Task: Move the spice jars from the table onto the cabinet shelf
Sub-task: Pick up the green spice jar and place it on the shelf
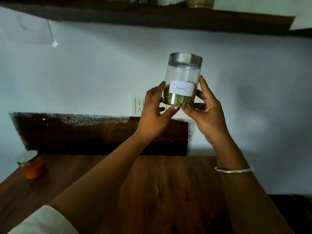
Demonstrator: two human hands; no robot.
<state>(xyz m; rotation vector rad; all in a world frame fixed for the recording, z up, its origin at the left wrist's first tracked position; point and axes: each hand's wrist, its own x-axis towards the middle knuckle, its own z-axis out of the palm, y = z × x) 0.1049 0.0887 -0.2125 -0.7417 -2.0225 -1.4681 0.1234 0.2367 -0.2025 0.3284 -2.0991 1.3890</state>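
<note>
Fennel jar [183, 78] held up below the cabinet shelf [152, 16].
It was gripped near its base by the left hand [155, 114] and right hand [206, 112]; an orange-filled jar [31, 164] was left on the table [160, 191].

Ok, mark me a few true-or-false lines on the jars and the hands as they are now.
1. The left hand and the right hand both hold the fennel jar. True.
2. The fennel jar is open at the top. False: a metal lid closes it.
3. An orange jar stands on the table, far to the left. True.
4. The fennel jar has been put away. False: it is held in the air, below the shelf.
5. The fennel jar is full to the top. False: only its lower part is filled.
</note>
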